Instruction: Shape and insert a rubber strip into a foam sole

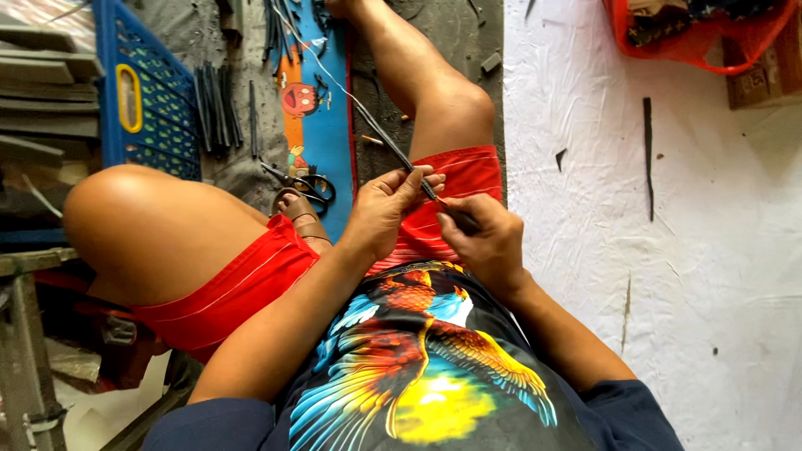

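**Thin dark strip held between both hands, slanting away over the lap**

Closest to us, our right hand (483,238) sits over the right thigh, fingers curled tight around the near end of a thin dark strip (393,150). That fist is fully closed on it, and the very end of the strip is hidden inside the grip. Just beside it, toward the left, our left hand (386,207) pinches the same strip a little farther along its length, thumb and fingertips pressed together over it, the other fingers loosely bent. The two hands almost touch, so the held stretch between them is very short.

From the fingers the strip runs up and to the left in the head view, away from our body, passing above the red shorts (464,179) and along the right knee (455,104). Its long axis is a slant: near end low and right in the right hand, far end high and left. The left hand is the nearer one to the free length. A pale thread or wire (322,67) seems to carry on from the strip; where one ends and the other begins we cannot tell.

Farther out, scissors (305,185) lie on the blue mat (334,125), well apart from both hands. A bundle of dark sticks (219,108) rests beside the blue crate (154,92). To the right spreads a white sheet (710,234).
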